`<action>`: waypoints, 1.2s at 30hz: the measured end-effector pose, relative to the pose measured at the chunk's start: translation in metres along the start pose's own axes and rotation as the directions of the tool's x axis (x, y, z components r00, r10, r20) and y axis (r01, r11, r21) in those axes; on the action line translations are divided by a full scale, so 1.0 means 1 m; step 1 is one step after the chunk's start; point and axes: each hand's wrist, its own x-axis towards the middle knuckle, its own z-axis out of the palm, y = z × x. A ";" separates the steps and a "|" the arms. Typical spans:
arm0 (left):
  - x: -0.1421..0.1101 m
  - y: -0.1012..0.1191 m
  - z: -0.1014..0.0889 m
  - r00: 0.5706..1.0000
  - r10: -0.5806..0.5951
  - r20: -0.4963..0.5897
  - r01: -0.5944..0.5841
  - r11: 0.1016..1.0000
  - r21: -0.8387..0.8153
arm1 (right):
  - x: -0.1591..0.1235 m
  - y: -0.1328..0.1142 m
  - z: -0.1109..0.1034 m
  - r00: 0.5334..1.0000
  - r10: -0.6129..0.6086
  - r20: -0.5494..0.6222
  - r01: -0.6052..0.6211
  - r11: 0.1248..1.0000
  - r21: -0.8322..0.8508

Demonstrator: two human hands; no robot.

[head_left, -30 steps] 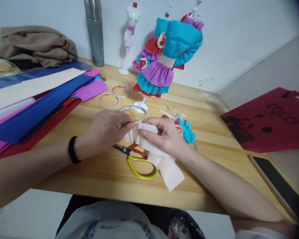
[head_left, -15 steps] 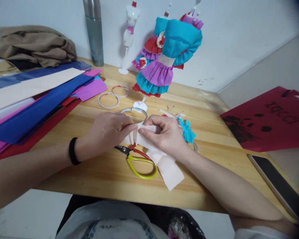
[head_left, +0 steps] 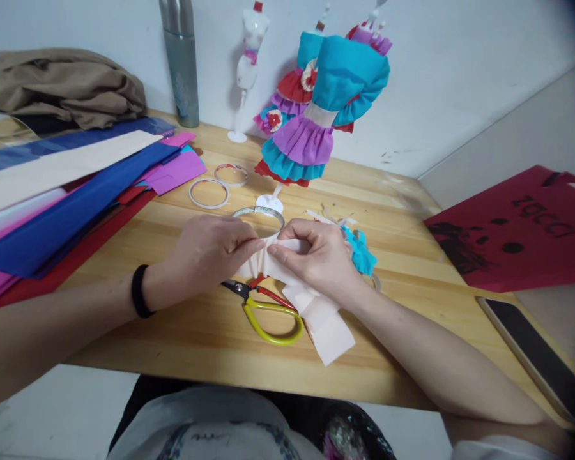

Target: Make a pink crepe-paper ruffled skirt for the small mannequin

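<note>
My left hand [head_left: 211,249] pinches one end of a pale pink paper strip [head_left: 328,329], which is bunched into small pleats between my hands. Thumb and fingers of my right hand [head_left: 314,255] close on the same strip, and its loose tail hangs down to the table on the right. Below the pleats lie scissors [head_left: 274,319] with yellow and red handles, partly covered by the strip. Just behind my fingers is a roll of double-sided tape [head_left: 266,211]. Crumpled turquoise paper [head_left: 359,250] rests beyond my right hand.
Folded coloured paper [head_left: 91,198] fans out at the left. Two tape rings [head_left: 209,193] lie near it. Behind stand a bottle [head_left: 181,70], a bare white mannequin [head_left: 249,70] and mannequins in ruffled paper dresses [head_left: 311,128]. A phone [head_left: 527,351] and a red bag [head_left: 517,230] are at the right.
The pleats between my fingers have spread slightly, with more folds showing. Both hands stay in nearly the same place, still gripping the strip.
</note>
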 end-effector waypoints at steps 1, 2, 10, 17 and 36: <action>0.000 0.000 0.000 1.000 -0.002 0.001 0.002 1.000 -0.003 | 0.000 0.000 0.000 1.000 0.003 -0.001 -0.003 1.000 -0.001; 0.000 0.001 0.000 1.000 -0.008 0.002 0.008 1.000 -0.007 | 0.000 0.000 0.000 1.000 0.006 -0.001 -0.006 1.000 -0.002; 0.000 0.005 0.001 0.995 -0.104 -0.003 0.104 0.995 -0.003 | 0.000 0.001 0.002 0.999 0.033 0.013 -0.033 0.999 0.028; 0.000 0.001 0.001 0.995 -0.093 0.035 0.093 0.996 -0.004 | -0.001 0.000 0.004 0.998 0.049 0.030 -0.051 0.997 0.059; 0.002 -0.001 -0.001 0.995 -0.094 0.015 0.094 0.996 0.010 | -0.007 -0.007 -0.002 0.996 -0.087 -0.025 0.086 0.995 -0.057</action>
